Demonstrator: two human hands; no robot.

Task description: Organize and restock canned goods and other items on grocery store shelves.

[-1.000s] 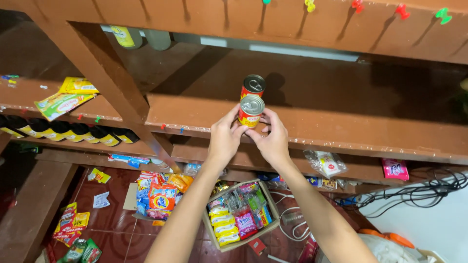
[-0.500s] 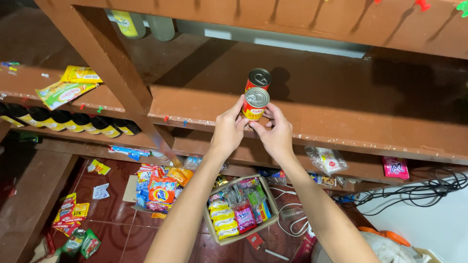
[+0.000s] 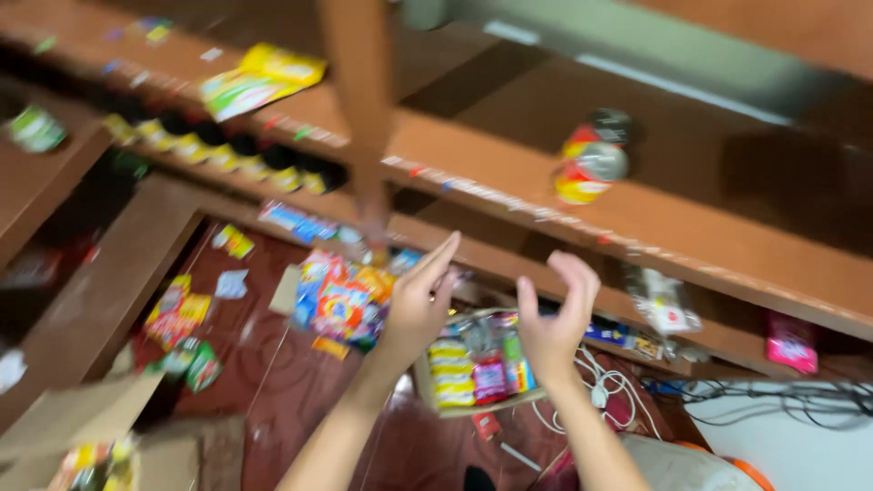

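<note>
Head view, blurred by motion: two stacked cans (image 3: 589, 156) are standing on the wooden shelf (image 3: 691, 227), the lower one red and yellow with a silvery lid facing out. Both hands are hanging below the shelf edge, well apart from the cans. The left hand (image 3: 416, 305) is showing spread, empty fingers; the right hand (image 3: 553, 320) is also open, its fingers loosely curled around nothing. Beneath them a box of packets (image 3: 477, 373) is sitting on the floor. The cans are probably rigid, fairly heavy and smooth-sided, best gripped around the round wall.
</note>
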